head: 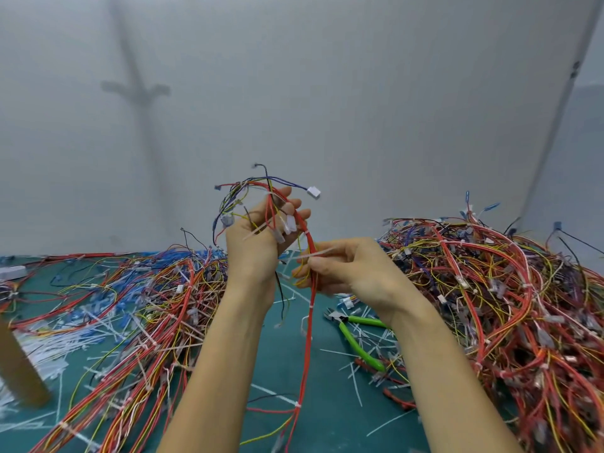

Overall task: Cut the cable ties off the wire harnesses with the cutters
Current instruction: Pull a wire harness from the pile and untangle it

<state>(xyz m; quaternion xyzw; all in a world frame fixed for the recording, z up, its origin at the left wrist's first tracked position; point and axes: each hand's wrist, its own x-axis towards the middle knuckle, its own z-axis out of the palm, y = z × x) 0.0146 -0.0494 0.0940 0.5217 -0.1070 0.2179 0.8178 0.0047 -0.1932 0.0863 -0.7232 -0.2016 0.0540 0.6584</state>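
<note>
Two hands are up in front of me, both busy with one wire harness [308, 325]. My left hand [258, 246] is curled tight around its upper part, and thin wires and small plugs fan out above my fingers, one white plug [313, 192] sticking out to the right. The red bundle drops from that hand, passes through my right, and hangs down to the green mat [281, 358].

My right hand [346, 268], just beside and a little lower than the left, pinches a white cable tie [305, 255] between thumb and forefinger where it wraps the red bundle; its tail points left. Further white ties ring the same bundle lower down.

Neither hand holds the cutters [358, 336]. They lie on the mat below my right wrist, green handles spread, jaws pointing up and left.

A spread heap of harnesses [147, 308] covers the mat on my left, and a taller tangled heap [496, 289] sits on my right. Loose cut ties [354, 377] are scattered across the mat around the cutters.
</note>
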